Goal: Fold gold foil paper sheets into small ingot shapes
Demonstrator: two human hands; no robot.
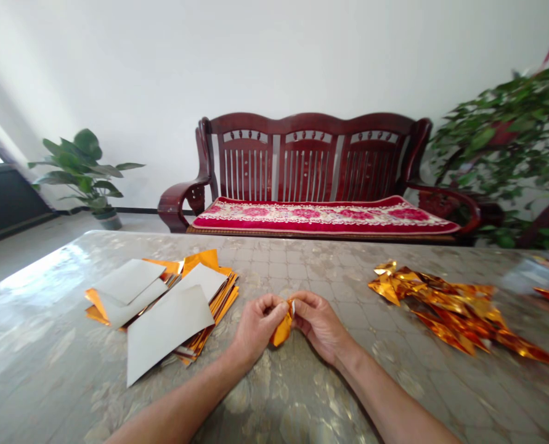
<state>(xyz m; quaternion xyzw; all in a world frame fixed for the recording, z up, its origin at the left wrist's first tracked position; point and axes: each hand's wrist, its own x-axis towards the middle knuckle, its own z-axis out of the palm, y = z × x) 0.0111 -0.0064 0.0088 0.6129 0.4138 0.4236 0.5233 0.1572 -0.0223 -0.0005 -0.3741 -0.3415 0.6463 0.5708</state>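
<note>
Between my two hands, just above the table, is a small folded piece of gold foil paper (281, 333) with a bit of its white side showing. My left hand (261, 317) pinches it from the left with thumb and forefinger. From the right, the thumb and fingers of my right hand (318, 320) close on its other edge. To the left lies a stack of foil paper sheets (170, 336), with pale backs up and gold edges showing. A pile of folded gold foil pieces (440, 302) lies to the right.
The table (274, 401) has a patterned, glossy cover. Beyond its far edge stands a dark red wooden bench (309, 154) with a red floral cushion (320, 214). A potted plant (87, 169) stands back left, and leafy plants (505, 148) are at right. A blurred clear plastic bag (533, 275) lies far right.
</note>
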